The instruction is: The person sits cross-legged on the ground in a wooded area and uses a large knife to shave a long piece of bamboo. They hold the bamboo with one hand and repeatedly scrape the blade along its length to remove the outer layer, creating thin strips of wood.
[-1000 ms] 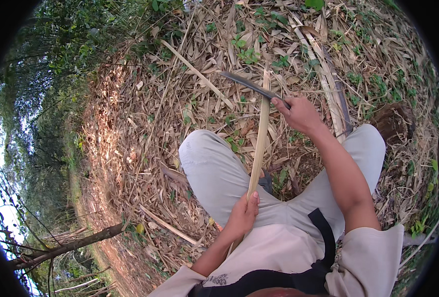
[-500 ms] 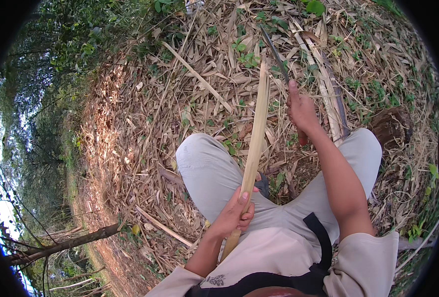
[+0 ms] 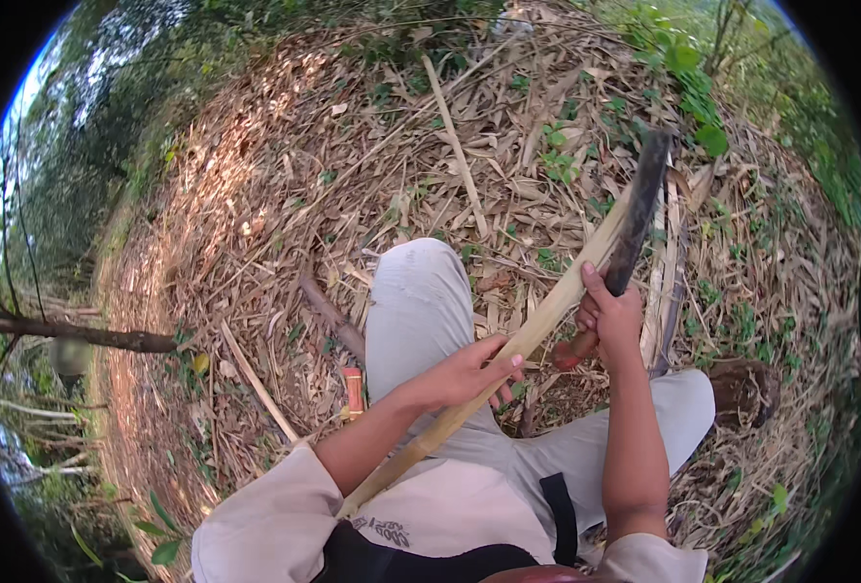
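I sit on leaf-strewn ground with my knees up in light grey trousers (image 3: 421, 301). My left hand (image 3: 469, 374) grips a long pale bamboo strip (image 3: 557, 296) near its middle; the strip runs from my lap up to the right. My right hand (image 3: 605, 316) is closed on the reddish handle of a dark-bladed knife (image 3: 639, 219). The blade stands upright and lies against the strip's upper end.
Dry bamboo leaves and split canes (image 3: 455, 146) cover the ground. A small orange-handled tool (image 3: 353, 391) lies by my left thigh. A brown stump (image 3: 741, 389) sits right of my right knee. A fallen branch (image 3: 71, 333) lies at far left, green plants (image 3: 693, 68) beyond.
The view has tilted, so the strip now slants to the upper right. My right hand has turned the knife from lying across the strip's tip to standing along its upper end.
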Demonstrator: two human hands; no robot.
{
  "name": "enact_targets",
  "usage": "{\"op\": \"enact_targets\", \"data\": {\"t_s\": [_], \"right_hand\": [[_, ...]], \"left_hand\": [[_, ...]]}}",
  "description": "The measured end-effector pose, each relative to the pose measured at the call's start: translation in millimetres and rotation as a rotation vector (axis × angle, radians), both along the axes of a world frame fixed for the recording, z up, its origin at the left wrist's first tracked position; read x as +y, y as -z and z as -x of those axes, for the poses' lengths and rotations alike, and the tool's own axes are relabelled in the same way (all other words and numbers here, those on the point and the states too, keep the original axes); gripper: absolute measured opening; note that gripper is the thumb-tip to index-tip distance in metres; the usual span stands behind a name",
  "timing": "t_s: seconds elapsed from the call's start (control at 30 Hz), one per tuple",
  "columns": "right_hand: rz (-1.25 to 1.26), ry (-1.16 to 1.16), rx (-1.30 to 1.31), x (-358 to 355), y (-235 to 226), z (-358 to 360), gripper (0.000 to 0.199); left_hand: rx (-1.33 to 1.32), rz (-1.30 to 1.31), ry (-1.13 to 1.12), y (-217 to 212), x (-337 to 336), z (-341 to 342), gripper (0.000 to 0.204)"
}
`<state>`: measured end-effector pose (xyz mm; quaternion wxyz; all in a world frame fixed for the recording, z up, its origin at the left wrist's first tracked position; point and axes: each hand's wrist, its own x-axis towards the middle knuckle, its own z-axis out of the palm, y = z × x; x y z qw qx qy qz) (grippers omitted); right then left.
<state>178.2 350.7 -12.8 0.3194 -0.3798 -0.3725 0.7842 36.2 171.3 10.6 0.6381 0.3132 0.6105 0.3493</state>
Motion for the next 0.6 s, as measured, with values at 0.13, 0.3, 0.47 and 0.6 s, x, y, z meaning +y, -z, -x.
{"op": "enact_targets", "data": {"t_s": [0.13, 0.3, 0.47, 0.6], "right_hand": [[-0.084, 0.063, -0.066, -4, 4, -4, 0.034], [-0.233, 0.112, -0.301, 0, 22, -6, 0.041], [-0.274, 0.102, -0.416, -4, 17, 5, 0.045], [-0.255, 0.097, -0.381, 4, 21, 2, 0.047]], "left_hand": [[-0.329, 0.043, 0.088, 6, 28, 1, 0.038], [-0.387, 0.017, -0.033, 11, 22, -10, 0.032], [-0.398, -0.067, -0.092, 8, 22, -4, 0.028], [-0.271, -0.138, -0.004, -5, 26, 2, 0.025]]}}
